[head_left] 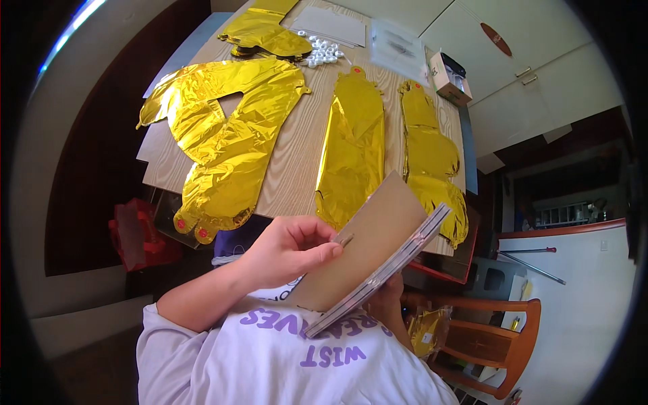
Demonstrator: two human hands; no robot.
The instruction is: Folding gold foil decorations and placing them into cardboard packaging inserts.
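Observation:
In front of my chest is a thick stack of flat sheets (383, 275) with a plain brown cardboard face (381, 226) and greyish layered edges, tilted up to the right. My right hand (389, 291) grips it from behind, with most of its fingers hidden. Over the cardboard's left side, my left hand (291, 251) pinches a small brownish bit (345, 239) between thumb and forefinger; whether it is attached to the cardboard I cannot tell. Beyond lie flat gold foil balloons: a large one with a hole (233, 145), a long one (351, 138) and a lobed one (430, 152).
More gold foil (263, 34) lies at the wooden table's (290, 158) far left, near white ribbon rolls (322, 52) and pale sheets (331, 25). A clear plastic sheet (397, 47) and small box (450, 77) stand far right. Right of me is a wooden chair (530, 331) with a gold packet (426, 331).

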